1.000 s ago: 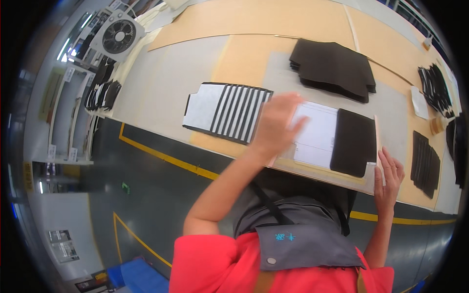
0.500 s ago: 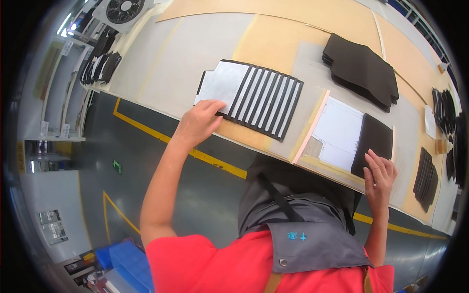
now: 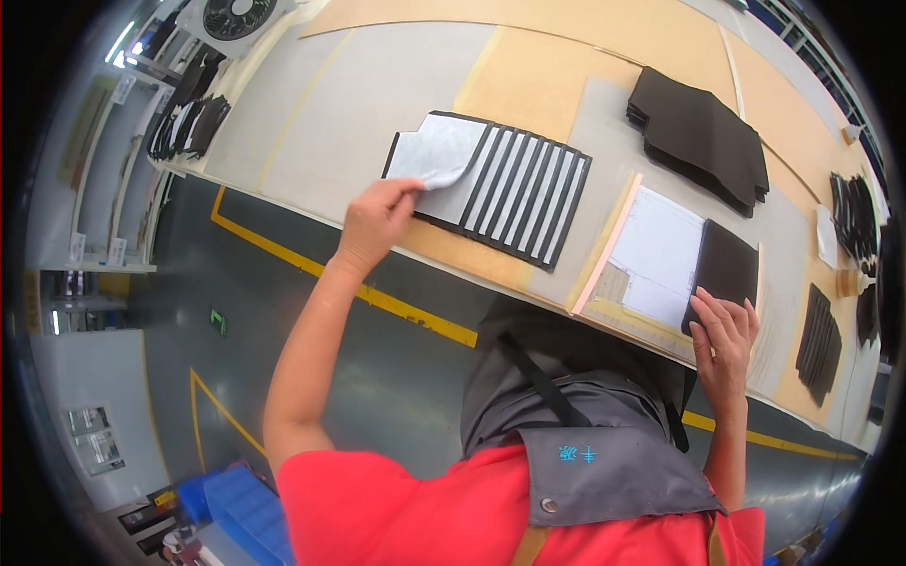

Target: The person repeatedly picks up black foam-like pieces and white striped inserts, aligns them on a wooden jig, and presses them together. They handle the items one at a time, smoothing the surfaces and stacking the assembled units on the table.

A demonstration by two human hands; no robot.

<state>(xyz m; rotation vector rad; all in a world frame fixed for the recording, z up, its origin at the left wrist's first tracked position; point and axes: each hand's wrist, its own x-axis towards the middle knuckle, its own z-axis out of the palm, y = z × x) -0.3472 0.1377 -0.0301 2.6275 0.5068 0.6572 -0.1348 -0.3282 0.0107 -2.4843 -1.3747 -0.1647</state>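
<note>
The left hand (image 3: 376, 224) has its thumb and fingertips pinched together on a thin white flexible sheet (image 3: 444, 141), its near edge raised in a curl. The sheet lies over the left part of a flat black-edged panel with pale stripes (image 3: 514, 193), which extends rightward from those fingers. The panel's long axis runs left to right, its right end angled toward the person; the notched end points left, and the stripes cross the long axis. The right hand (image 3: 725, 341), fingers loosely bent, meets the near edge of a black rectangular sheet (image 3: 729, 257); whether it grips it, I cannot tell. Left of these fingers lies white lined paper (image 3: 656, 250).
</note>
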